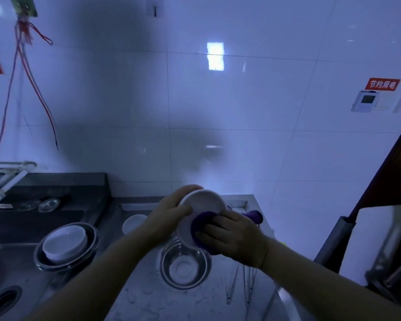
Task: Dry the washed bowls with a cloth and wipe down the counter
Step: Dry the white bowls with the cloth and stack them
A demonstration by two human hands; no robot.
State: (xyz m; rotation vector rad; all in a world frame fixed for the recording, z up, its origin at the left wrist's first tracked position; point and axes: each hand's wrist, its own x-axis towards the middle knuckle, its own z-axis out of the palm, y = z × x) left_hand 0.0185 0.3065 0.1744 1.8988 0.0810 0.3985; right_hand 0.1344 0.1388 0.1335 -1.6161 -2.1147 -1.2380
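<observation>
Left hand (169, 213) grips a white bowl (200, 210) by its rim: thumb laid over the near edge, fingers curled around the far edge, bowl tilted up on its side with the opening facing the camera. Right hand (232, 237) is closed over a purple cloth (203, 224), pressing it against the lower right part of the bowl's inside; the fingers lie flat on the cloth, knuckles up.

Landmark: the empty steel bowl (185, 265) standing upright on the counter (148, 295).

- The held bowl and both hands are directly above it, raised clear of it.
- A small white bowl (133, 223) sits on the counter behind and to the left of it, partly hidden by the left wrist.
- Farther left, a second white bowl (65, 244) rests inside a wider steel basin (66, 247), at the edge of the sink (21, 228).
- Behind the steel bowl, past the right hand, something purple (255, 215) lies on the counter; too dim to identify.
- A pair of thin metal rods (239, 283), possibly chopsticks or tongs, lies on the counter just to its right.
- Water droplets spot the counter in front of it.
- Glass lids or dishes (48, 204) lie far behind and left of it, beyond the sink.
- White tiled wall (218, 112) rises behind the counter, with a red sign (383, 84) high to the right.
</observation>
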